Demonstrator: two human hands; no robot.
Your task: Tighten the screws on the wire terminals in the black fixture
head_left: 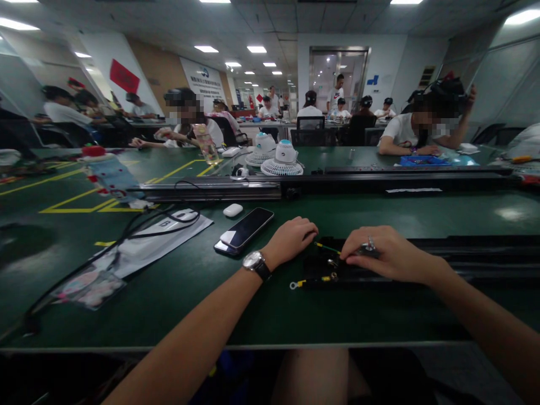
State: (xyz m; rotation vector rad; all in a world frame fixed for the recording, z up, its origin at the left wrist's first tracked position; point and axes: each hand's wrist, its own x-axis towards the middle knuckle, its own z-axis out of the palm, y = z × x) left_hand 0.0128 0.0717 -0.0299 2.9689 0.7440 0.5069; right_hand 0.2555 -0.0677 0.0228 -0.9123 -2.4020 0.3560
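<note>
My left hand (293, 239) lies near the left end of a long black rail (459, 256), its fingers curled down; whatever they hold, if anything, is hidden. Over that end of the rail, my right hand (386, 256) is closed, thumb and forefinger pinched at one end of a thin green-yellow wire (329, 248). The wire's yellow-sleeved ring terminal points toward my left fingertips. A dark, shiny patch in the right palm is unclear. Below, a second ring terminal (294, 286) with a yellow sleeve sticks out past the rail onto the green table. Small metal fittings (332, 262) sit between the wires.
Two phones (243, 229) and a white earbud case (233, 210) lie left of my hands. Farther left are a black cable (126, 233), a paper sheet (143, 242) and a candy bag (95, 288). Another long black rail (358, 183) crosses behind; white fans (282, 160) and seated people are beyond.
</note>
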